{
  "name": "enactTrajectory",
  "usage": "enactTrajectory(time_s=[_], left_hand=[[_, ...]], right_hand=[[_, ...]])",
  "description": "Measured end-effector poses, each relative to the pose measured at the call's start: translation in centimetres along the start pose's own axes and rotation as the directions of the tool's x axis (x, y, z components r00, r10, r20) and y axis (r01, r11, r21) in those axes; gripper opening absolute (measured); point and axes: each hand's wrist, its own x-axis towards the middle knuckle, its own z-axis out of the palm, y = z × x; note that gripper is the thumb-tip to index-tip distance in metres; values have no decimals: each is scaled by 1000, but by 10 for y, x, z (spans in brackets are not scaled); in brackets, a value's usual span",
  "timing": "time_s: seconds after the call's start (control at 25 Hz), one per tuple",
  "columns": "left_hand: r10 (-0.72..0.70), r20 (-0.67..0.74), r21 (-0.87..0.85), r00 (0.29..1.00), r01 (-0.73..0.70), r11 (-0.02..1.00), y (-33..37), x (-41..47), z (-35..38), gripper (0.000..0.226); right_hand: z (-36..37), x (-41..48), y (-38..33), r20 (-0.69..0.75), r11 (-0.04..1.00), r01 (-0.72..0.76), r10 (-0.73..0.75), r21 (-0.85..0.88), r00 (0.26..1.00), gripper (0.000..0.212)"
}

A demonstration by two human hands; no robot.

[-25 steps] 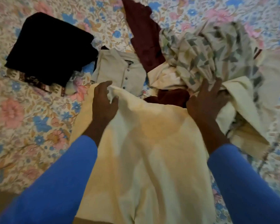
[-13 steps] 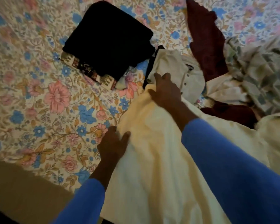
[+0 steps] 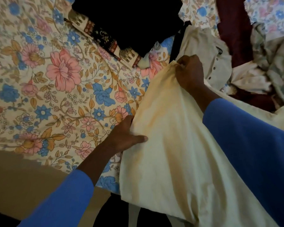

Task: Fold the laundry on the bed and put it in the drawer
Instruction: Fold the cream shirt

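1. Head view, looking down on a bed [image 3: 56, 82] covered by a sheet printed with pink and blue flowers; a pale cream cloth [image 3: 179, 161] lies spread over its near right part and hangs over the near edge of the bed.
2. The right hand [image 3: 189, 72] is at the far corner of the cream cloth. Its grip is closed: curled fingers pinch that corner, which is bunched into small gathers.
3. The left hand [image 3: 126, 136] is at the left edge of the same cloth, nearer the camera. Its grip is closed on the cloth too, with the thumb lying flat on top and the fingers tucked under the edge.
4. Both arms wear blue sleeves [image 3: 252, 145]; the right one crosses above the cloth.
5. A black folded garment [image 3: 129, 22] sits at the far middle of the bed, on top of a patterned cloth [image 3: 105, 38] whose elephant-print border sticks out at its near side.
6. Just beyond the right hand lies an off-white buttoned shirt [image 3: 210, 51], touching the black garment's right edge.
7. Farther right are a maroon garment [image 3: 231, 27] and a rumpled leaf-print cloth [image 3: 274, 54], heaped together unfolded.
8. A brown floor [image 3: 23, 177] shows at the lower left, below the bed's edge.
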Motion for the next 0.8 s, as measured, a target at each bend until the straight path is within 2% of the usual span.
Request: enactTrajectory(time_s=[0.12,0.24,0.36,0.44,0.52,0.6,0.64,0.72,0.8], left_hand=[[-48,-102,219,994,70,973,-13,-22,14,80],[-27,-298,275,954,113,955,-39,-62,41,65],[-149,-360,179,921,224,958,-77,-106,66,59],[-214,-388,96,897,271,958,-100,-133,91,51],[-218,-452,6,865,247,969,-115,-145,112,49],[-217,-519,-113,827,185,976,-127,-149,125,43],[-226,-566,-162,793,162,973,-132,-149,126,38],[-247,-715,-229,654,114,967,-150,-148,115,27],[-225,-819,-182,528,132,974,-166,-151,100,20]], right_hand=[[16,-11,4,7,997,46,-46,-54,999,39],[25,-22,14,85,989,127,-121,-73,989,56],[25,-28,18,209,987,143,-126,-72,970,81],[27,-47,15,245,980,174,-146,-95,958,89],[31,-85,9,152,980,194,-185,-49,971,86],[36,-147,13,-24,972,215,-214,92,977,77],[38,-179,20,-96,964,215,-202,158,975,72],[39,-243,43,-184,950,180,-135,255,974,62],[34,-299,76,-216,949,101,-36,297,976,55]])
